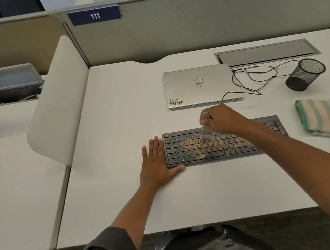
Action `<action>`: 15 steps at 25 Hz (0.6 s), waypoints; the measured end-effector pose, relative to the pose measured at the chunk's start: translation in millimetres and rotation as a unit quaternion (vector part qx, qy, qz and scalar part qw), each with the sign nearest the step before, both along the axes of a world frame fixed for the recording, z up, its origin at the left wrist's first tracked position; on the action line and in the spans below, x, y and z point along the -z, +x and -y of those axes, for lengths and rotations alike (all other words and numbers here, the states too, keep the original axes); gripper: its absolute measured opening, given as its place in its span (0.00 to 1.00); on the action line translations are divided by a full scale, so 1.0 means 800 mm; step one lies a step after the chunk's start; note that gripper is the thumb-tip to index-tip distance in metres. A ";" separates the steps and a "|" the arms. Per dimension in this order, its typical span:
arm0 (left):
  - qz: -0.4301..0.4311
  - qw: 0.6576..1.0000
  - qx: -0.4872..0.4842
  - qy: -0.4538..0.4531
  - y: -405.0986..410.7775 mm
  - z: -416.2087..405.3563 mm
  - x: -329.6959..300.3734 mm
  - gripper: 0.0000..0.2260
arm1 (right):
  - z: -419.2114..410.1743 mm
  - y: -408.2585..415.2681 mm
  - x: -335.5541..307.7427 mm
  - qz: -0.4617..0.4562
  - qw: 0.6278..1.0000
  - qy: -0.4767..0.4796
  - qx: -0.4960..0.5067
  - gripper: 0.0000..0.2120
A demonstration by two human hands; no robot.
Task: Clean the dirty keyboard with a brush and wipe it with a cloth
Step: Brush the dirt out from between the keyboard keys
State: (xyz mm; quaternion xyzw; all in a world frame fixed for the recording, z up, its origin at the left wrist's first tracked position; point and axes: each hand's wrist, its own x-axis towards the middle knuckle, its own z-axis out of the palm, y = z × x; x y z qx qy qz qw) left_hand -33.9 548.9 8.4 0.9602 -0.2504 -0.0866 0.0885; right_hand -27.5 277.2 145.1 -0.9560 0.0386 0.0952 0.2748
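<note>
Indoors, a white desk point(117, 109) sat w/ a grey partition point(210, 22) at the far side, tagged 111. Dusty black keyboard point(223, 145) lay centre-right, striped cloth point(325, 118) to its right. Left hand point(157, 162) lay flat, fingers straight, touching the keyboard's left edge. Right hand point(223, 118) gripped the brush point(205, 129), bristles on the keys.

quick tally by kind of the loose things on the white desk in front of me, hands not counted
Black dusty keyboard: 1
Small pale-bristled brush, held in the right hand: 1
Green-and-white striped folded cloth: 1
Silver closed laptop: 1
Black wire-mesh cup, tipped over: 1
Thin black cable: 1
Total: 6
</note>
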 end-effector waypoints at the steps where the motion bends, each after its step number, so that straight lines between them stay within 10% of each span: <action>1: -0.002 1.000 -0.001 0.001 0.001 0.000 0.000 0.55 | 0.002 0.001 -0.003 0.005 1.000 0.005 0.004 0.08; 15: 0.005 1.000 -0.005 -0.004 0.002 0.001 0.005 0.56 | -0.041 -0.012 0.009 0.107 0.988 0.029 0.103 0.06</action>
